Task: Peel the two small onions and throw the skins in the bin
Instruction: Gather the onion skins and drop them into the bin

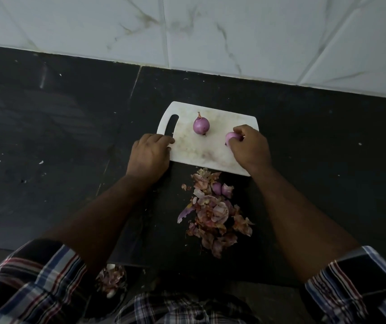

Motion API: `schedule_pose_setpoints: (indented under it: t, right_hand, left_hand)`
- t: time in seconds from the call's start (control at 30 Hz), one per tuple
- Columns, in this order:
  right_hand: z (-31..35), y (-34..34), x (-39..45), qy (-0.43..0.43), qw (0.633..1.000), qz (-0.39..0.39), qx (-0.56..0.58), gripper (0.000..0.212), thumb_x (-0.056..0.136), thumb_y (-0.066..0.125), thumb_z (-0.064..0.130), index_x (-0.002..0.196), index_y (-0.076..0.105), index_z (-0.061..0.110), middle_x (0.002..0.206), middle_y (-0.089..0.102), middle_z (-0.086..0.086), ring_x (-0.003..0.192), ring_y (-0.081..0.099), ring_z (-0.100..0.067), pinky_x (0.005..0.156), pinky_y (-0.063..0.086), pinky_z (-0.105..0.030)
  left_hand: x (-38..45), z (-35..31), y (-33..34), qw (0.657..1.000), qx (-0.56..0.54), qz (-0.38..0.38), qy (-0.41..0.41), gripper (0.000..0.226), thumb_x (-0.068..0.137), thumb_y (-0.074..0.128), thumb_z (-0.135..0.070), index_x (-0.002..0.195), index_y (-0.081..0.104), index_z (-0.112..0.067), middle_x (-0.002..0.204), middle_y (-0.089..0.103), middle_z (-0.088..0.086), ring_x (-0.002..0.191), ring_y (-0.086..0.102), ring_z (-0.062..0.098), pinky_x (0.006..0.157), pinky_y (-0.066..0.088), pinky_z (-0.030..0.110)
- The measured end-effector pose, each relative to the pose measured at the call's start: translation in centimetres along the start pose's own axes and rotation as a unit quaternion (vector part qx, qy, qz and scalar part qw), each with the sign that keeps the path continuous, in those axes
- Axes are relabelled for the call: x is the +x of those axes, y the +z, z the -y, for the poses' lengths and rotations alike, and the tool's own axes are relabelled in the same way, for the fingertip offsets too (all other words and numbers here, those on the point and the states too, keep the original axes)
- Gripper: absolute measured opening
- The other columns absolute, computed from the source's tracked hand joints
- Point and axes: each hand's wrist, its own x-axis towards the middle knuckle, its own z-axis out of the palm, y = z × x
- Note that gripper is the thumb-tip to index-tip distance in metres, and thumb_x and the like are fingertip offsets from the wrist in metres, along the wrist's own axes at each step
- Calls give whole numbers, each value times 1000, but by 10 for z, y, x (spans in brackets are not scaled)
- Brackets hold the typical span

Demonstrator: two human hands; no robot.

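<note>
A white cutting board [213, 155] lies on the dark counter. One small purple onion [201, 125] stands alone on the board's far middle. My right hand [249, 148] is closed around the second onion [231, 137] at the board's right side; only its pale purple top shows. My left hand [150, 153] rests on the board's near left corner, fingers curled over the edge beside the handle slot. A heap of papery onion skins [213, 213] lies on the counter just in front of the board, between my forearms.
The black stone counter [58, 136] runs wide to the left and right. White marble-patterned wall tiles [187, 31] stand behind it. Below the counter's front edge, by my left sleeve, a dark bin [111, 280] holds more onion skins.
</note>
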Motion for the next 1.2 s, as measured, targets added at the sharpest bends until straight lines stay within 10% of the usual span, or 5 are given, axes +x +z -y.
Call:
schedule_pose_setpoints:
  t: [0.33, 0.53, 0.87, 1.03, 1.2]
  right_hand:
    - [-1, -22, -40, -43, 994, -99, -13, 26, 83, 65, 24, 108, 72, 19, 111, 67, -1, 101, 62, -16, 84, 51, -32]
    - [-3, 10, -98, -88, 985, 99, -113, 43, 86, 49, 37, 116, 70, 15, 113, 67, -7, 105, 61, -26, 90, 52, -40]
    - [-9, 14, -152, -114, 981, 107, -118, 39, 97, 50, 28, 130, 62, 12, 133, 58, -9, 123, 53, -26, 106, 41, -35]
    - [-29, -33, -182, 46, 965, 173, -194, 94, 62, 71, 72, 139, 48, 23, 129, 50, -7, 120, 50, -26, 97, 45, -34]
    - [-20, -12, -204, 103, 953, 199, -202, 119, 48, 88, 60, 148, 29, 30, 131, 30, -7, 122, 45, -30, 106, 44, -42]
  left_hand:
    - [-22, -28, -2, 985, -108, 117, 69, 33, 96, 52, -16, 124, 68, -22, 115, 67, 5, 107, 61, 25, 90, 52, 40]
    - [-31, -45, 8, 983, -66, 156, 69, 50, 92, 37, -38, 129, 65, -21, 112, 59, 12, 102, 57, 37, 91, 50, 49]
    - [-63, -30, 1, 960, -120, 235, 94, 46, 94, 54, -37, 139, 56, -23, 118, 51, 9, 117, 50, 31, 102, 45, 44]
    - [-71, -20, -12, 937, -54, 331, 97, 112, 67, 77, -66, 156, 20, -29, 135, 34, 8, 130, 37, 31, 109, 41, 49]
    - [-81, -49, -8, 934, -36, 339, 103, 131, 60, 87, -58, 158, 8, -21, 147, 22, 13, 137, 31, 40, 111, 36, 51]
